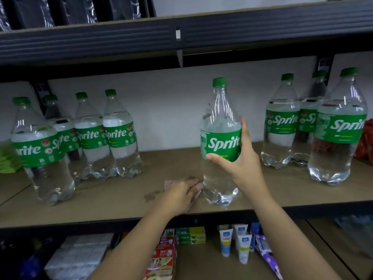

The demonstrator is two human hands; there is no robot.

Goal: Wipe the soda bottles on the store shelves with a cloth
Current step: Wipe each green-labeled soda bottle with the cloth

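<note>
A clear Sprite bottle [219,126] with a green cap and label stands mid-shelf. My right hand [240,158] grips it around the label, thumb in front and fingers behind. My left hand [181,194] presses flat on a pinkish cloth [168,183] lying on the wooden shelf [141,201], just left of the bottle's base. Most of the cloth is hidden under the hand. Several more Sprite bottles stand in a group at the left [119,134] and three at the right [282,122].
A dark shelf beam [121,39] runs overhead. Green packets [8,158] lie at the far left and red packets [365,142] at the far right. The lower shelf holds boxes [163,253], white tubes [244,247] and wrapped packs [80,257].
</note>
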